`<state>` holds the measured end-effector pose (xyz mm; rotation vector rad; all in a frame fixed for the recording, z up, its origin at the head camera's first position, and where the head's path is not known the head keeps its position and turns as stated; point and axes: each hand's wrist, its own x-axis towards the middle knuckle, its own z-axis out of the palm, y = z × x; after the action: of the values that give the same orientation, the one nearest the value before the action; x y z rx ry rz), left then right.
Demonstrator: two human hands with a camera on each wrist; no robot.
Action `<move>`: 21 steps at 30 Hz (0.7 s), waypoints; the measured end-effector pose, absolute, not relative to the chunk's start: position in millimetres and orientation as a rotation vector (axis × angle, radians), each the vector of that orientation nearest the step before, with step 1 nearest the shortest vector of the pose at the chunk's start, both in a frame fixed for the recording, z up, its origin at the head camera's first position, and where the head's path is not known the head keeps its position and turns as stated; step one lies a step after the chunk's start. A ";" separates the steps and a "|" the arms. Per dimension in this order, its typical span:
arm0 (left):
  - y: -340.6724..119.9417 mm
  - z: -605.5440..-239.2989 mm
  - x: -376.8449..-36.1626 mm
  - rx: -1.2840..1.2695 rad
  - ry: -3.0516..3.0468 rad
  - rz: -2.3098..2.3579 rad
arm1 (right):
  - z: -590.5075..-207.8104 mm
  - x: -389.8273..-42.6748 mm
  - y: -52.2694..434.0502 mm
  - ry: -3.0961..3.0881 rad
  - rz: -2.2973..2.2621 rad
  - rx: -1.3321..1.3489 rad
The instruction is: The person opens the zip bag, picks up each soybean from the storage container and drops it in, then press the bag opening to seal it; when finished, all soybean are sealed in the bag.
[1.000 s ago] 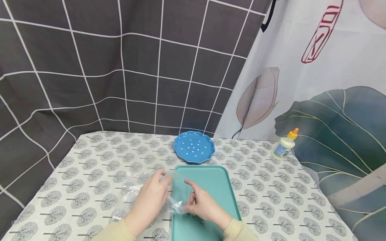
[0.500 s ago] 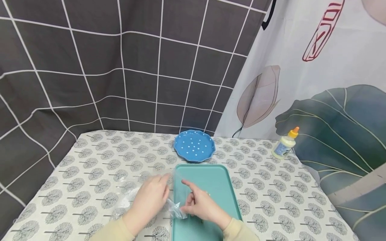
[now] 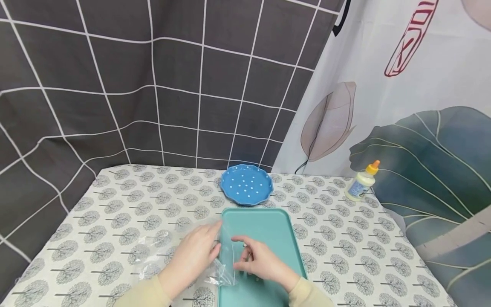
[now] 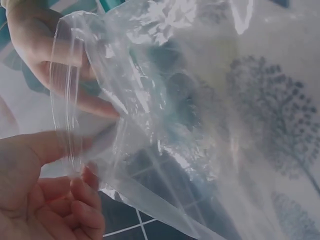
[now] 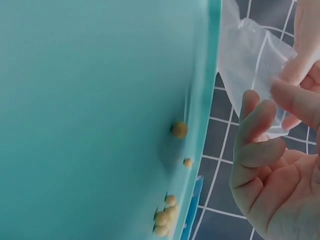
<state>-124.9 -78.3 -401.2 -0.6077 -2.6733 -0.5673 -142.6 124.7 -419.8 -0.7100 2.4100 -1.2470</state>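
Note:
My left hand [image 3: 193, 253] pinches the mouth of a clear zip bag [image 4: 165, 85], whose crinkled body spreads left over the tablecloth. In the left wrist view, thumb and curled fingers [image 4: 85, 187] meet at the zip strip. My right hand [image 3: 258, 260] is beside the bag's mouth, over the teal tray [image 3: 264, 224], with index finger and thumb apart and the other fingers bent. Through the film, its fingers [image 4: 95, 102] show in the left wrist view. Several small tan balls [image 5: 167, 217] lie along the tray's edge in the right wrist view; in the head view the right hand mostly hides them.
Behind the tray sits a blue scalloped plate [image 3: 246, 184] with white dots. A glue bottle [image 3: 361, 182] with an orange tip stands at the table's back right. The patterned tablecloth [image 3: 126, 200] covers the table, and a dark checked curtain [image 3: 172, 106] hangs behind.
The bag's mouth edge shifts slightly right and shows wider beside my right hand. The left thumb has come out to the side, and the right index finger has bent a little lower.

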 end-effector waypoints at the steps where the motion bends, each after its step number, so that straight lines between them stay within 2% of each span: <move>1: -78.4 -402.4 -125.2 -0.596 -2.661 -0.582 | -419.8 -142.7 125.3 2.403 -1.251 -0.709; 10: -81.7 -399.6 -125.7 -0.380 -2.608 -0.667 | -421.8 -145.2 129.2 2.417 -1.253 -0.668; 21: -86.1 -402.1 -126.9 -0.380 -2.614 -0.737 | -423.5 -153.6 140.6 2.607 -1.122 -0.552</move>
<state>-126.9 -86.1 -402.1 -0.3800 -2.6143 -0.7372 -153.6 140.6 -423.5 -0.5521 2.6070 -1.1217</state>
